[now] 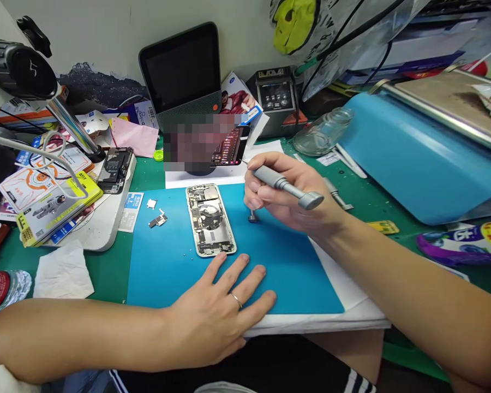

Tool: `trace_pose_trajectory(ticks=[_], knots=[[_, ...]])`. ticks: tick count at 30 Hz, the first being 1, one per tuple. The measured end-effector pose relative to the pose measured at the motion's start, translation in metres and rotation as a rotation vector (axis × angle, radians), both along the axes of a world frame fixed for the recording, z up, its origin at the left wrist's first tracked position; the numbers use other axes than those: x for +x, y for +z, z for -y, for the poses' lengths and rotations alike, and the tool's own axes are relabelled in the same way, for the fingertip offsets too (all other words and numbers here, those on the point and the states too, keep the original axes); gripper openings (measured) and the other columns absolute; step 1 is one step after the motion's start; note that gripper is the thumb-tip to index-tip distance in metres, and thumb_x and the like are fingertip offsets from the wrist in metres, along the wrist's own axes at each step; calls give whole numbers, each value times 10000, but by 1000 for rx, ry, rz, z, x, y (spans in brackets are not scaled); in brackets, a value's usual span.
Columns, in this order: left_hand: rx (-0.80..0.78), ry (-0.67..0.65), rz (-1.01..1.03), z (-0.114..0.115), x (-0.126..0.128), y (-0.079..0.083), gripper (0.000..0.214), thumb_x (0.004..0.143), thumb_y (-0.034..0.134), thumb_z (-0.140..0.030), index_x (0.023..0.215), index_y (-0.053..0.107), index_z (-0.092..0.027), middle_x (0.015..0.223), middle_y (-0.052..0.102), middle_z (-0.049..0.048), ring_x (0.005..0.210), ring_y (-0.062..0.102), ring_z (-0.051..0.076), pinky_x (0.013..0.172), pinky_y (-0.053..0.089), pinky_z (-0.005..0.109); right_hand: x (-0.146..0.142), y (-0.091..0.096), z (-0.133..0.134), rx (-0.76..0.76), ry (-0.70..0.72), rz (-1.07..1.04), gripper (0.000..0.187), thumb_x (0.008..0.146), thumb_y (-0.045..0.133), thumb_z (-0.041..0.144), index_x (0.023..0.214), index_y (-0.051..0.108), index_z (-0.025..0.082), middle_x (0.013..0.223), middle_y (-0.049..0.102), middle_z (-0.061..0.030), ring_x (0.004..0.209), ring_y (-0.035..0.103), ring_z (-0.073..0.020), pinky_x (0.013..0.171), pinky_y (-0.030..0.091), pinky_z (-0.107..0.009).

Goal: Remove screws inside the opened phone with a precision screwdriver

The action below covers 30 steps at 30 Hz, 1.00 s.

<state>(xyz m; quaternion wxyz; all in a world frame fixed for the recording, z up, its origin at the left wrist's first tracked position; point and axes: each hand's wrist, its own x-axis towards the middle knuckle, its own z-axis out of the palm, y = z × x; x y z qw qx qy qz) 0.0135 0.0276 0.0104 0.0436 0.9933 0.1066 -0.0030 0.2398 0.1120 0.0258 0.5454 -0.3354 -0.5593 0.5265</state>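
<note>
My left hand point(225, 305) lies with fingers spread over the blue mat point(159, 278). Its index fingertip is at the lower edge of an opened phone point(211, 218), whose inner parts show. A grey precision screwdriver point(284, 185) is gripped in my right hand point(286, 202), raised above the mat's back right part. The screwdriver's tip points toward a propped phone with a lit screen point(231, 146). Under my right hand, the end of another small metal tool point(252, 216) shows; the hand hides the rest. Small phone parts point(159, 219) and tiny screws point(191, 258) lie left of the opened phone.
At the left, another opened phone point(114, 169) and a yellow box point(59, 210) rest on a white stand point(114, 218). A dark smart display point(182, 71) stands behind. To the right are a glass jar point(323, 131), a blue machine point(409, 153) and a purple packet point(462, 244).
</note>
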Motion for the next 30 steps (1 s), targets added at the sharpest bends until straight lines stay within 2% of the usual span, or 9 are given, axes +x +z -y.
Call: trace_pose_trajectory(ticks=[3, 7, 10, 13, 15, 19, 21, 25, 30], knots=[[-2, 2, -1, 0, 0, -1, 745, 910, 632, -486, 1520, 365, -151, 1626, 308, 176, 1483, 286, 424, 1153, 299, 591, 0, -9, 3, 230, -80, 287, 267, 900, 679, 439, 1095, 608, 272, 761, 591, 30, 600, 611, -119, 528, 513, -259], [1, 2, 3, 0, 0, -1, 741, 907, 636, -487, 1512, 373, -148, 1620, 320, 180, 1474, 304, 423, 1159, 287, 588, -3, -11, 9, 772, -193, 762, 195, 966, 596, 361, 1103, 662, 239, 888, 711, -34, 793, 698, -155, 701, 585, -274], [7, 10, 9, 0, 0, 0, 739, 909, 635, -488, 1512, 372, -149, 1619, 320, 179, 1467, 316, 422, 1163, 279, 584, -8, -5, 14, 952, -303, 835, 226, 958, 610, 324, 1154, 652, 221, 922, 700, -64, 853, 697, -178, 739, 607, -300], [9, 9, 9, 0, 0, -1, 754, 905, 642, -488, 1517, 364, -147, 1623, 313, 182, 1471, 311, 421, 1167, 268, 587, -12, -2, 16, 989, -356, 797, 328, 933, 635, 220, 1259, 596, 215, 1017, 723, -89, 953, 714, -202, 797, 624, -330], [6, 7, 5, 0, 1, -1, 761, 898, 651, -486, 1516, 366, -146, 1622, 314, 183, 1472, 310, 420, 1163, 273, 587, -13, -4, 16, 958, -344, 745, 480, 908, 656, 159, 1362, 515, 229, 1025, 754, -74, 943, 737, -198, 828, 632, -336], [1, 9, -2, 1, 2, -1, 757, 895, 654, -484, 1511, 374, -146, 1620, 319, 184, 1471, 312, 421, 1151, 293, 587, -17, -9, 19, 802, -313, 604, 815, 882, 701, 155, 1528, 247, 354, 964, 782, -1, 844, 776, -201, 903, 638, -402], [-2, 10, -3, 0, 1, 0, 760, 892, 658, -486, 1510, 374, -147, 1618, 321, 186, 1471, 312, 419, 1150, 299, 587, -19, -10, 22, 740, -289, 541, 884, 872, 718, 150, 1540, 199, 407, 979, 777, 4, 826, 783, -203, 825, 662, -376], [-5, 16, 6, 0, 1, 0, 763, 882, 671, -487, 1502, 380, -150, 1611, 329, 193, 1461, 328, 402, 1167, 280, 579, -24, -10, 29, 817, -228, 486, 795, 854, 737, 138, 1494, 328, 374, 953, 774, -8, 782, 780, -189, 662, 670, -305], [-2, 19, 16, -1, 2, 0, 764, 878, 674, -492, 1497, 385, -148, 1561, 400, 199, 1438, 359, 392, 1170, 272, 565, -30, -13, 32, 816, -128, 527, 297, 912, 677, 209, 1163, 538, 285, 928, 794, -39, 791, 787, -194, 650, 673, -298]])
